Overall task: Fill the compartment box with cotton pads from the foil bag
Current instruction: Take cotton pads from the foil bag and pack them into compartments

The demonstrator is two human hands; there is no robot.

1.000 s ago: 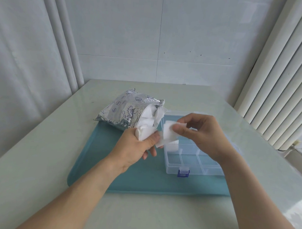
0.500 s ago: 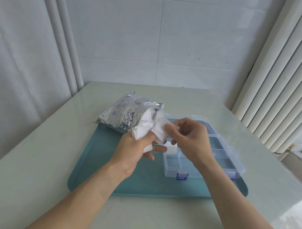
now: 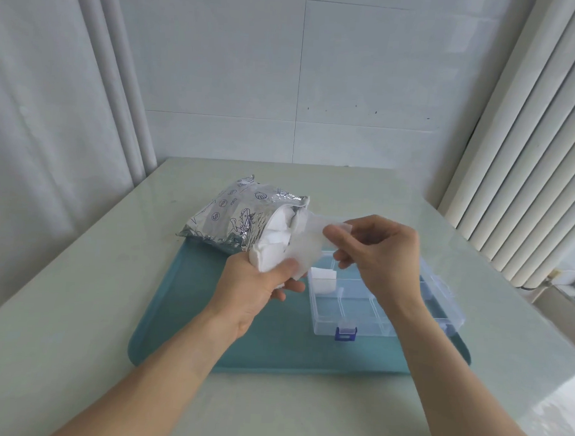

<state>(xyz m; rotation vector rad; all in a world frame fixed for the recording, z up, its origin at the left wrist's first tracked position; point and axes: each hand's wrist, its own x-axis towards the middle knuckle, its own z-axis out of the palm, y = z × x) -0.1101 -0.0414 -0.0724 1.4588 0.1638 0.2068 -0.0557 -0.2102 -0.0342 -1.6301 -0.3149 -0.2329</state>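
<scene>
A single pad point(image 3: 306, 243) has been peeled further off the stack point(image 3: 268, 254), now pinched by the right hand point(image 3: 376, 250) at frame centre; the stack is gripped by the left hand point(image 3: 261, 282). One pad lies in the box point(image 3: 374, 305), lower right; the bag point(image 3: 240, 221) lies upper left.

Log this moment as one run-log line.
left hand: grips cotton pad stack | right hand: pinches one pad | compartment box: open, one compartment filled

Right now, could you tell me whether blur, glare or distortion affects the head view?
Head view: wide-angle bending curves the blinds; the pulled cotton pad looks motion-smeared between left hand and right hand; soft window glare on the table; foil bag glints.
</scene>
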